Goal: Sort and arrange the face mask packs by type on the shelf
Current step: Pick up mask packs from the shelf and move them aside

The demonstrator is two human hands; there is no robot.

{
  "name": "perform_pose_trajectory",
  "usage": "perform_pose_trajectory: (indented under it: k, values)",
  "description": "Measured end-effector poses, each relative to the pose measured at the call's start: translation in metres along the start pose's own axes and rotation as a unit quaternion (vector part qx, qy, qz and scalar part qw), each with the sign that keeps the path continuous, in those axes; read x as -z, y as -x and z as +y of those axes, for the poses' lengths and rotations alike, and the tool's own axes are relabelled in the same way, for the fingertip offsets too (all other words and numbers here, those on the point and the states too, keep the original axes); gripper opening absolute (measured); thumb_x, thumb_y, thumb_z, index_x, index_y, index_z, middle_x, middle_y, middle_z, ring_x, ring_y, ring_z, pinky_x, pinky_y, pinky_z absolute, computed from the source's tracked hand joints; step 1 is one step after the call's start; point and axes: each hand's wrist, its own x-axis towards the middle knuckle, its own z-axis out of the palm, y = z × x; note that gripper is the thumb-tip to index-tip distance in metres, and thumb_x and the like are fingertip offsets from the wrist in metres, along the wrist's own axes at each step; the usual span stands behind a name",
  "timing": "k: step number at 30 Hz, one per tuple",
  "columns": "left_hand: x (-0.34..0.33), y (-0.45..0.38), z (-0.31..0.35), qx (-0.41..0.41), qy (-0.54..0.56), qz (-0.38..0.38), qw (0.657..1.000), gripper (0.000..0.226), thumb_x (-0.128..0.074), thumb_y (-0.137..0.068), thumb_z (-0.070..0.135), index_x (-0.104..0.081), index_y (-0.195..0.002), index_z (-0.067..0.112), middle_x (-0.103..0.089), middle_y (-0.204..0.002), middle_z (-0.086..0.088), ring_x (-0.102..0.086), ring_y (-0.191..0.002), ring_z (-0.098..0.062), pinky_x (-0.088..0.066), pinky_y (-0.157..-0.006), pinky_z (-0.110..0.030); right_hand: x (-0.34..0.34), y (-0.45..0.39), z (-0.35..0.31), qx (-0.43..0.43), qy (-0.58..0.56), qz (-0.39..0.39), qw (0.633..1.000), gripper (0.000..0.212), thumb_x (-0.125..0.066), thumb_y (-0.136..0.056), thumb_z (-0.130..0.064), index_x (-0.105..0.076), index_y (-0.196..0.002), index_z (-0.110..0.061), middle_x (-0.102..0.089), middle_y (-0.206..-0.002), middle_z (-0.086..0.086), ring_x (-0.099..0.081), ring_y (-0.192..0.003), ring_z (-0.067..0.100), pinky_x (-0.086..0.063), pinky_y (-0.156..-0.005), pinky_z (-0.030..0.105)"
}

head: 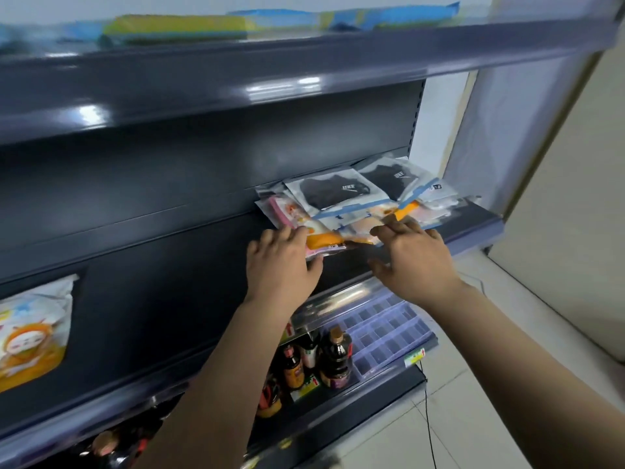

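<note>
Now, left hand (282, 262): gripping orange pack (326, 241), thumb under its edge.
Right hand (411, 257): lying flat, fingers spread, on pile (355, 204).
Pack: lying at shelf (473, 228) front, long axis along edge.

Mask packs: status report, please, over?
Left hand pinching an orange pack at the shelf edge. Right hand open on the pile. Black-mask packs behind, still mixed. Nothing in the way.

dark grey shelving (203, 96) | pale tiled floor (490, 384) | white wall (568, 198)
</note>
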Motion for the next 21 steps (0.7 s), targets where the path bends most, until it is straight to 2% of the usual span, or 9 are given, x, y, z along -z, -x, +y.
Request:
perform_pose_trajectory:
  k: [5, 10, 16, 21]
  values:
    - [-0.017, -0.043, 0.019, 0.007, 0.003, 0.000, 1.000, 0.050, -0.044, -0.093, 0.046, -0.040, -0.137, 0.023, -0.045, -0.141, -0.002, -0.038, -0.129, -0.026, -0.032, -0.101, -0.040, -0.009, -0.034, 0.035, -0.005, -0.026, 0.004, 1.000, 0.055, -0.051, -0.091, -0.038, -0.037, -0.141, -0.022, -0.045, -0.142, 0.002, -0.035, -0.133, 0.025, -0.031, -0.105, 0.038]
    - [-0.036, -0.087, 0.031, 0.032, 0.011, 0.006, 0.999, 0.049, -0.045, -0.093, 0.046, -0.043, -0.135, 0.021, -0.048, -0.136, -0.002, -0.040, -0.127, -0.025, -0.033, -0.100, -0.039, -0.018, -0.079, 0.068, 0.001, -0.037, 0.016, 0.999, 0.050, -0.051, -0.090, -0.034, -0.042, -0.138, -0.020, -0.050, -0.135, 0.004, -0.041, -0.127, 0.026, -0.033, -0.102, 0.037]
    - [-0.051, -0.125, 0.035, 0.070, 0.015, -0.007, 0.997, 0.051, -0.046, -0.092, 0.046, -0.042, -0.136, 0.020, -0.048, -0.137, -0.004, -0.040, -0.127, -0.027, -0.033, -0.101, -0.040, -0.032, -0.129, 0.094, 0.005, -0.124, 0.023, 0.992, 0.048, -0.059, -0.086, -0.028, -0.051, -0.132, -0.014, -0.057, -0.125, 0.011, -0.050, -0.117, 0.031, -0.042, -0.093, 0.036]
    - [-0.058, -0.140, 0.030, 0.113, 0.021, -0.020, 0.993, 0.053, -0.046, -0.091, 0.048, -0.041, -0.137, 0.023, -0.045, -0.139, -0.003, -0.038, -0.129, -0.028, -0.032, -0.102, -0.040, -0.045, -0.161, 0.101, 0.030, -0.151, 0.002, 0.988, 0.041, -0.060, -0.085, -0.026, -0.057, -0.122, -0.012, -0.061, -0.119, 0.016, -0.054, -0.113, 0.035, -0.044, -0.089, 0.037]
